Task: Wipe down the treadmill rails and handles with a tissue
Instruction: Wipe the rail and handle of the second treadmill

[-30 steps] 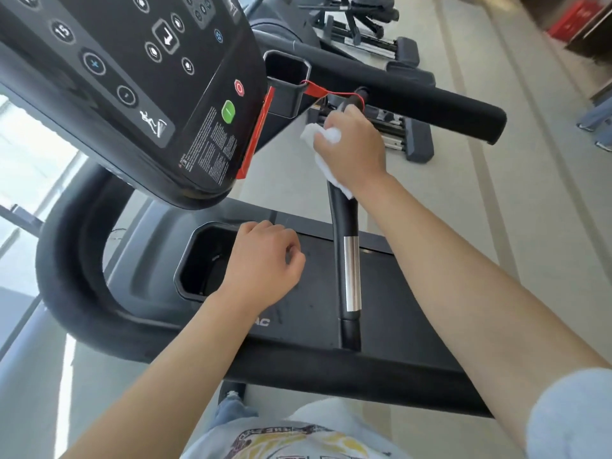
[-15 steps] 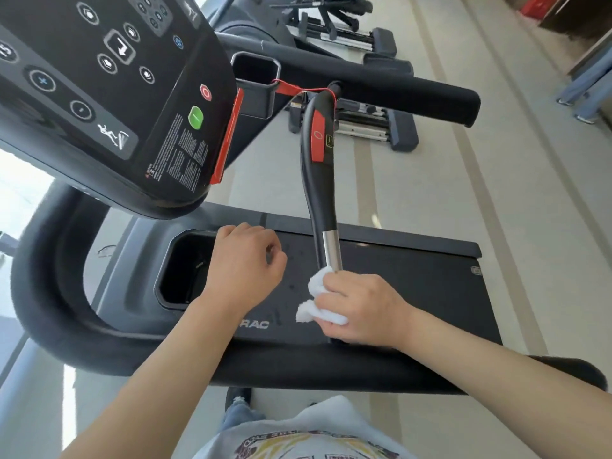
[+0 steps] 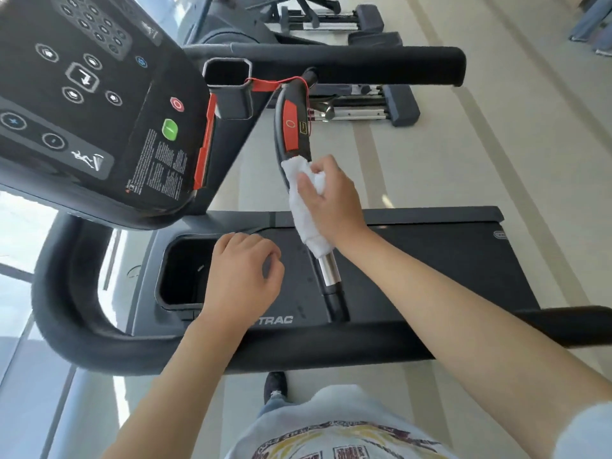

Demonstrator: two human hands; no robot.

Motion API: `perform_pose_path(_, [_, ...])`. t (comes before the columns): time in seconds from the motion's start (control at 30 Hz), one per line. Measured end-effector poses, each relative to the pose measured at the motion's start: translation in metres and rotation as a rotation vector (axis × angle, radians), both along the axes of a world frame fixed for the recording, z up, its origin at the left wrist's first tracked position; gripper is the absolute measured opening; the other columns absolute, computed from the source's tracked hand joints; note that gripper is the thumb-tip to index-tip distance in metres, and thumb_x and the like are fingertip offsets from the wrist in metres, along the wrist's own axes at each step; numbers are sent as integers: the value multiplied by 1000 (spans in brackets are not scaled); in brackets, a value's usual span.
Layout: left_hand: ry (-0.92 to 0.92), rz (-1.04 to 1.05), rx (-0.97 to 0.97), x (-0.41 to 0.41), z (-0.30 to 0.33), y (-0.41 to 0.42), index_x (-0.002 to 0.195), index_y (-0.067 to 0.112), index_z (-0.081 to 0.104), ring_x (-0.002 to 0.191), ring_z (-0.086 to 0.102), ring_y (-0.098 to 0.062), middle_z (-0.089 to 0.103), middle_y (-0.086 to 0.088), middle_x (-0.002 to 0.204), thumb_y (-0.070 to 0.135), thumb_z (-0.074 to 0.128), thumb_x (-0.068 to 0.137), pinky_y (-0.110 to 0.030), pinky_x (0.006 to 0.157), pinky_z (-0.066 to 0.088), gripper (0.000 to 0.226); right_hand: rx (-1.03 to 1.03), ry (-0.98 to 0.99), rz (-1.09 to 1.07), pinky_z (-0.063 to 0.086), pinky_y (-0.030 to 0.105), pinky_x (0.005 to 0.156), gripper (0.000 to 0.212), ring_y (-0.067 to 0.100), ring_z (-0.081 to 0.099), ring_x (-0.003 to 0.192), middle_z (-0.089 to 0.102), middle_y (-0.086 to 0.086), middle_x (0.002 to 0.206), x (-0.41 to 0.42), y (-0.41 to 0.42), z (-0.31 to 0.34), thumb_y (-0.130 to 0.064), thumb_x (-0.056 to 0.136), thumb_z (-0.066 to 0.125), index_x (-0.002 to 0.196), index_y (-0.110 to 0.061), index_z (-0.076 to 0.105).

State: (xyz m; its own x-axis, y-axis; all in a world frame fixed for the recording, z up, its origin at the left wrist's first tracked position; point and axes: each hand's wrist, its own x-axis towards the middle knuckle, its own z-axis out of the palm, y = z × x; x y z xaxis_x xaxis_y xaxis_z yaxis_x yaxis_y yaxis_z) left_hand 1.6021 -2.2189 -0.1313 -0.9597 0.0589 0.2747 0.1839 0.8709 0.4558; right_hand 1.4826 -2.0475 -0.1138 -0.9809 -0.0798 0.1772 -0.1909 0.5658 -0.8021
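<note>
A black treadmill handle (image 3: 292,127) with a red button panel and a silver sensor section (image 3: 329,268) rises from the near rail toward the console. My right hand (image 3: 331,197) grips its middle through a white tissue (image 3: 306,210), which wraps the handle below the red panel. My left hand (image 3: 243,274) hangs loosely curled over the black deck beside the cup holder and holds nothing. The padded near rail (image 3: 298,346) runs across in front of me; the far rail (image 3: 381,66) lies beyond.
The tilted console (image 3: 92,104) with buttons fills the upper left. A square cup holder (image 3: 228,91) with a red safety cord sits by the handle top. A deep tray recess (image 3: 185,270) is left of my left hand. Other gym machines (image 3: 364,104) stand on the floor behind.
My right hand slid the tissue from the top of the handle down to its base, then back up to the middle. My left hand stayed over the deck.
</note>
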Motion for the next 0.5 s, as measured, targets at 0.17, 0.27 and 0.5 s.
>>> perform_pose_path(0.17, [5,-36,-24,38,1,8,90,20,74,90,64,-18,70,11,89,18,61,91,-44,105,44,13,87,-271,141,33,32,56,30,13,51,63,53,-6,74,71,44,-14,-49,105,50,98,-21,41])
perform_pose_path(0.27, [2,-13,-47,33,-1,10,89,21,74,89,64,-19,70,11,88,18,61,91,-43,104,43,13,173,-289,190,32,33,55,33,15,53,65,54,-4,76,89,58,-19,-51,105,48,99,-20,41])
perform_pose_path(0.5, [-11,5,-1,22,-1,11,88,20,74,87,63,-17,70,12,87,16,60,91,-43,97,48,15,112,-99,73,30,38,62,34,25,51,72,48,-5,79,19,15,-3,-50,110,41,98,-18,38])
